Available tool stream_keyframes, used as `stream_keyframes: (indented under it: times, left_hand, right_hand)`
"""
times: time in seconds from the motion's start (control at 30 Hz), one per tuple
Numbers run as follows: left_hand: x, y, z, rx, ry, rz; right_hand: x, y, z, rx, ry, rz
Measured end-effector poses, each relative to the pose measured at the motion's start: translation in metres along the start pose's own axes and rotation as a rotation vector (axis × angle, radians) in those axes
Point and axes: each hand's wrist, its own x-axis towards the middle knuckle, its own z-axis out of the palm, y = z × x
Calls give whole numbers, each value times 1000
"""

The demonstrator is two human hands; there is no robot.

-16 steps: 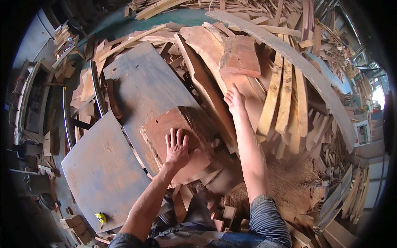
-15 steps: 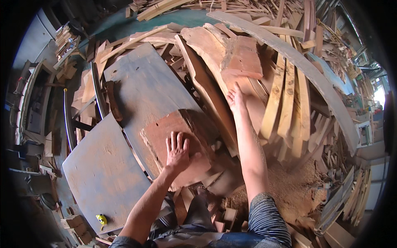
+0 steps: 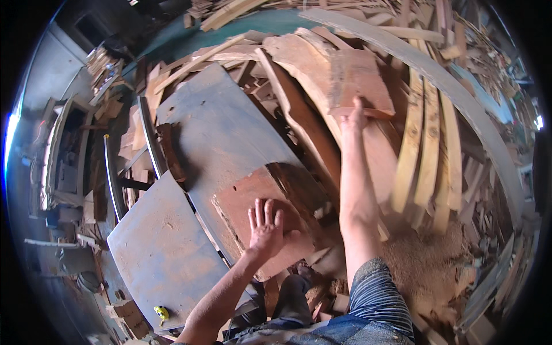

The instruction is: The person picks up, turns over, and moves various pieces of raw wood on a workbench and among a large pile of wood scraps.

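Touching slab (image 3: 361, 79) edge, right grip (image 3: 354, 119), left grip (image 3: 267, 237) on board (image 3: 261, 185), open tabletop (image 3: 230, 123)

A grey wall (image 3: 57, 53) is rising at left, greenish floor (image 3: 247, 26) is showing behind, and bright light (image 3: 11, 132) is glaring far left.

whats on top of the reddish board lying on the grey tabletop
The left hand lies spread on the reddish board. The board's surface shows around it; the part directly beneath the hand is covered and cannot be seen.

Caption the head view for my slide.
Left hand on a reddish board, right hand at the edge of another board.
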Motion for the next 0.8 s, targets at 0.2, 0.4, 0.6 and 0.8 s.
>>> stream_keyframes:
  times: [0.2, 0.4, 0.6, 0.8]
  left_hand:
    - [2, -17, 23, 193, 13, 22]
    - [9, -17, 24, 114, -40, 20]
    - [17, -32, 36, 228, -48, 53]
    - [18, -41, 36, 238, -18, 42]
  right_hand:
    - [-178, -11, -72, 6, -156, 266]
    - [-342, -63, -149, 372, 206, 523]
    - [-483, -124, -297, 225, 386, 494]
    - [-573, -180, -467, -24, 392, 333]
